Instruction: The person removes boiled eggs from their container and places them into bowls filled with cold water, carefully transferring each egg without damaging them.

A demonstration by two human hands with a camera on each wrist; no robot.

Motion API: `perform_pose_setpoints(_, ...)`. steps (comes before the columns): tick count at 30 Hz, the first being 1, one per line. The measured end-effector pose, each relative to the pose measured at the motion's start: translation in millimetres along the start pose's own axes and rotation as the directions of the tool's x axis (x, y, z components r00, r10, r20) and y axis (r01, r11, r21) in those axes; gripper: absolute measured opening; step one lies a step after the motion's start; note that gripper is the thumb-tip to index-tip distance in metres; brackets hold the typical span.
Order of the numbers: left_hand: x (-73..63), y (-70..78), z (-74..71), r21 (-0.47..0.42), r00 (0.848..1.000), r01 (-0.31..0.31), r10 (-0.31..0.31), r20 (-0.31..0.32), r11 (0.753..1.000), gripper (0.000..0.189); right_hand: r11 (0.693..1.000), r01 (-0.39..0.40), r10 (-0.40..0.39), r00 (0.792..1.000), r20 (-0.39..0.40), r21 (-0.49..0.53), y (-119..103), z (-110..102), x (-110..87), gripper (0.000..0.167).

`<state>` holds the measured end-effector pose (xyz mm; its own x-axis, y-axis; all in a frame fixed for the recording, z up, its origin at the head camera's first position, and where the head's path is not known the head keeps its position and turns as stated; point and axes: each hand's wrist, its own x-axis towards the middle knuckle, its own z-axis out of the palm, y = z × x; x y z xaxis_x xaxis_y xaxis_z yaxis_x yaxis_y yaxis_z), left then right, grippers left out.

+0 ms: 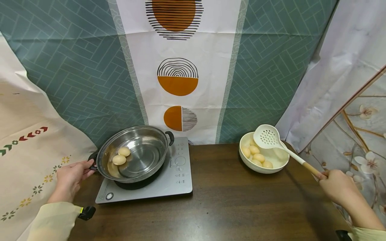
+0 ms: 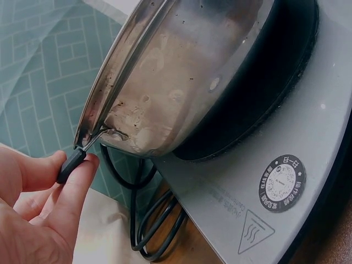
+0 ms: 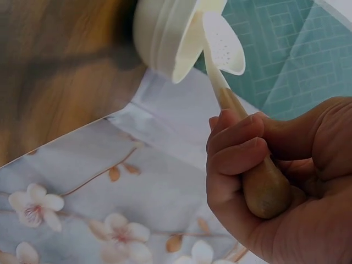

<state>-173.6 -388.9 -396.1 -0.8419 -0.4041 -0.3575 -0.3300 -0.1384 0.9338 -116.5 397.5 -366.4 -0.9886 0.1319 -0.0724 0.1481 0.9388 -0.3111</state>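
— What is the left hand (image 1: 70, 179) doing?

— It grips the black side handle (image 2: 71, 164) of the steel pan (image 1: 134, 153), thumb and fingers pinched round it. The left wrist view shows the pan lifted on that side, tilted up off the induction cooker (image 1: 169, 180), its far edge still down on the dark cooking ring.

— Anything in the pan?

— Two eggs (image 1: 122, 156), lying together against the lower left wall, touching or nearly so. A second black handle sticks out at the pan's far right rim.

— And the right hand (image 1: 339, 187)?

— Its fingers are curled firmly round the wooden end of a slotted spoon (image 1: 268, 138). The right wrist view shows the butt of the handle seated in the palm. The white perforated head hovers over the far rim of the cream bowl (image 1: 278, 165); I cannot tell whether it touches.

— What does the bowl hold?

— Several more eggs, heaped on its left side, just beneath the spoon head.

— How do the things lie on the worktop (image 1: 235, 201)?

— The cooker stands on the left, the bowl well apart on the right, bare dark wood between them. A black cable (image 2: 148, 220) coils beside the cooker's corner. Patterned cloths hang behind and at both sides: green herringbone with a white panel of orange circles in the middle, and a blossom print by the right hand.
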Motion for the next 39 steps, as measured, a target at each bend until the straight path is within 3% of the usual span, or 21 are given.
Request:
perform_pose_setpoints(6,-0.5,0.3,-1.9,0.013,1.000,0.011,-0.011,-0.001,1.000,0.004,0.997,0.046,-0.046,0.999,0.003,0.063,-22,0,0.5,0.042)
perform_pose_setpoints(11,0.8,0.2,-2.1,0.016,1.000,0.011,-0.011,0.004,1.000,0.010,0.990,0.104,-0.102,0.995,-0.018,0.094,-47,-1,6.5,0.043)
perform_pose_setpoints(26,1.7,-1.0,-2.1,0.044,1.000,0.016,-0.015,-0.010,0.999,0.011,0.943,0.230,-0.243,0.970,0.025,0.239,-146,-3,24.9,0.030)
perform_pose_setpoints(39,1.7,-0.9,-0.8,0.039,0.999,0.013,-0.012,-0.031,0.999,0.008,0.894,0.363,-0.380,0.925,0.015,0.264,-217,4,31.7,0.024)
